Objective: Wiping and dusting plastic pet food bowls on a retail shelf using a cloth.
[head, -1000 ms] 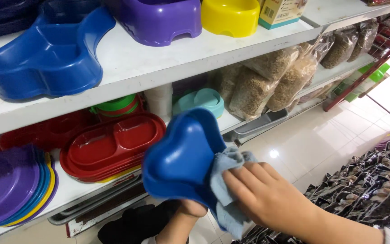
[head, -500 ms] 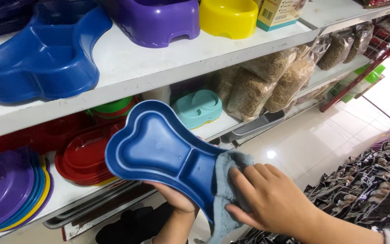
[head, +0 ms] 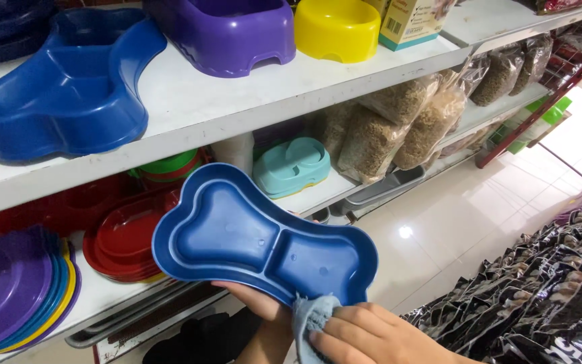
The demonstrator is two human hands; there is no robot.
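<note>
A blue bone-shaped double pet bowl (head: 257, 243) is held flat in front of the shelves, its two hollows facing up. My left hand (head: 254, 300) grips it from underneath at the near rim. My right hand (head: 365, 337) presses a grey-blue cloth (head: 312, 318) against the bowl's near right edge.
White shelves (head: 237, 101) carry a larger blue bone bowl (head: 69, 87), a purple bowl (head: 230, 34), a yellow bowl (head: 337, 28) and a box. Below sit red dishes (head: 126, 239), stacked purple and blue plates (head: 15, 290), a teal feeder (head: 291, 165) and bags of pet food (head: 405, 121). Dark bags (head: 547, 290) lie at right.
The bowl has been turned from tilted on edge to lying flat with its hollows up. My right hand and the cloth have slid down to its near right rim.
</note>
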